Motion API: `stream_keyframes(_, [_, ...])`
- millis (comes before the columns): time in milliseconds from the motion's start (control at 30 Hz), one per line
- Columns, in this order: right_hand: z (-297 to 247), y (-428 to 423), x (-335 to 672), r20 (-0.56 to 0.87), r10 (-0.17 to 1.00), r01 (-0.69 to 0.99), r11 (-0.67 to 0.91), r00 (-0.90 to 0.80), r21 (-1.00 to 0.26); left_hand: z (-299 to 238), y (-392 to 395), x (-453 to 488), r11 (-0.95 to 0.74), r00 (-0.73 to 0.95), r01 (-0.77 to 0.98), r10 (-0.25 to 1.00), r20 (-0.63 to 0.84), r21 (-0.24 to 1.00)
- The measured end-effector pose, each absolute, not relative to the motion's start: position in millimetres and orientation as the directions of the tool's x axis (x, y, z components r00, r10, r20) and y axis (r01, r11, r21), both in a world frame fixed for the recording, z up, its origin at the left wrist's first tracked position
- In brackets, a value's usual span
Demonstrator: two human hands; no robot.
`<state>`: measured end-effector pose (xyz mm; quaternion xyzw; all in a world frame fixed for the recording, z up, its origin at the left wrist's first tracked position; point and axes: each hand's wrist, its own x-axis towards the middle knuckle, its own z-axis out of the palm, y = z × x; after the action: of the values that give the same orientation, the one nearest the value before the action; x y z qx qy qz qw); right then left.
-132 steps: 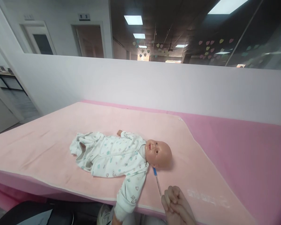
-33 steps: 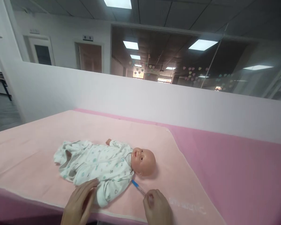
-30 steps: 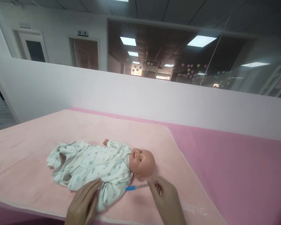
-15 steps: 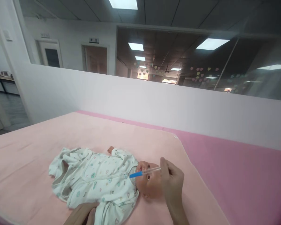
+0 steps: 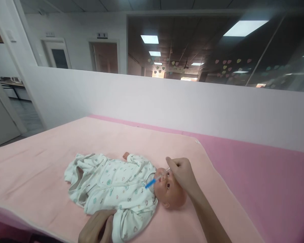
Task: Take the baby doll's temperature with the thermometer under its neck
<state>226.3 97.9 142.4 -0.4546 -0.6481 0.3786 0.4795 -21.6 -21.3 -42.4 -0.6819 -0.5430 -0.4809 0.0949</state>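
Observation:
A baby doll (image 5: 170,190) lies on its back, its head to the right, dressed in a white patterned sleepsuit (image 5: 121,182). In my right hand (image 5: 183,170), by the doll's face, thumb and fingers pinch a thin clear stick with a blue end (image 5: 151,183). That blue end points down-left over the chin and collar; whether it touches them I cannot tell. My left hand (image 5: 97,226) is at the near side of the suit, fingers and thumb closed at the near sleeve (image 5: 126,224). The fingertips there are partly hidden.
A pale pink padded sheet (image 5: 53,162) covers the surface, with a darker pink area (image 5: 258,168) to the right. Behind it stands a low white wall (image 5: 167,101) with a window above. Doors and a side opening show at the left.
My right hand has shifted up and left over the doll's face, and the stick now slants more steeply. The view has tilted slightly down. My left hand stays by the sleeve.

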Motion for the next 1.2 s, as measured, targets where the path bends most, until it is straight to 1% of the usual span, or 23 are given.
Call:
stream_keyframes(33, [142,103,224,0.262,0.958,0.200,0.281,-0.115,-0.939,-43,-22,-22,-0.397,-0.056,0.825,0.652,0.756,0.403])
stream_keyframes(133, [149,114,220,0.277,0.959,0.163,0.282,-0.054,-0.945,-44,-22,-21,-0.389,-0.082,0.808,0.669,0.738,0.443])
stream_keyframes(300, [163,115,216,0.313,0.946,0.192,0.323,-0.077,-0.927,-42,-22,-21,-0.408,-0.044,0.811,0.673,0.739,0.420])
stream_keyframes(367, [161,107,214,0.327,0.942,0.227,0.336,-0.079,-0.914,-41,-22,-22,-0.406,-0.051,0.806,0.678,0.734,0.431])
stream_keyframes(433, [153,93,213,0.346,0.936,0.302,0.350,-0.069,-0.887,-39,-24,-23,-0.394,-0.060,0.793,0.708,0.703,0.464])
stream_keyframes(467, [147,83,213,0.382,0.923,0.353,0.375,-0.052,-0.857,-37,-24,-23,-0.380,-0.063,0.788,0.732,0.679,0.484])
stream_keyframes(567, [114,48,218,0.573,0.818,0.505,0.516,-0.051,-0.692,-26,-26,-21,-0.342,-0.076,0.791,0.767,0.637,0.507])
stream_keyframes(633, [82,25,226,0.739,0.672,0.633,0.588,-0.036,-0.504,-15,-24,-15,-0.349,-0.084,0.789,0.754,0.651,0.506])
stream_keyframes(667, [66,15,231,0.819,0.573,0.706,0.588,-0.021,-0.394,-7,-21,-11,-0.366,-0.082,0.781,0.744,0.663,0.507])
stream_keyframes(700, [49,6,236,0.872,0.488,0.768,0.574,-0.041,-0.285,1,-17,-6,-0.386,-0.077,0.767,0.739,0.670,0.513])
stream_keyframes(767, [21,-7,245,0.904,0.412,0.845,0.519,-0.113,-0.131,17,-3,7,-0.432,-0.036,0.753,0.726,0.686,0.497])
stream_keyframes(833, [1,-15,251,0.893,0.401,0.887,0.461,-0.204,-0.004,30,14,19,-0.446,0.010,0.767,0.727,0.687,0.461])
stream_keyframes(900, [-10,-19,252,0.877,0.386,0.897,0.430,-0.287,0.104,35,33,30,-0.430,0.032,0.789,0.741,0.671,0.438])
stream_keyframes(967, [-15,-20,248,0.868,0.361,0.890,0.420,-0.342,0.176,33,47,38,-0.410,0.046,0.813,0.754,0.655,0.414])
stream_keyframes(1000, [-16,-19,245,0.867,0.355,0.890,0.416,-0.350,0.188,30,52,40,-0.404,0.055,0.821,0.760,0.648,0.405])
stream_keyframes(1067, [-17,-18,237,0.877,0.363,0.904,0.397,-0.313,0.158,23,57,42,-0.406,0.074,0.822,0.771,0.633,0.398])
stream_keyframes(1133, [-18,-15,231,0.871,0.424,0.927,0.365,-0.248,0.087,18,57,41,-0.425,0.090,0.804,0.778,0.621,0.416])
stream_keyframes(1200, [-19,-13,227,0.830,0.511,0.941,0.334,-0.221,0.044,17,55,39,-0.449,0.095,0.771,0.782,0.615,0.452])
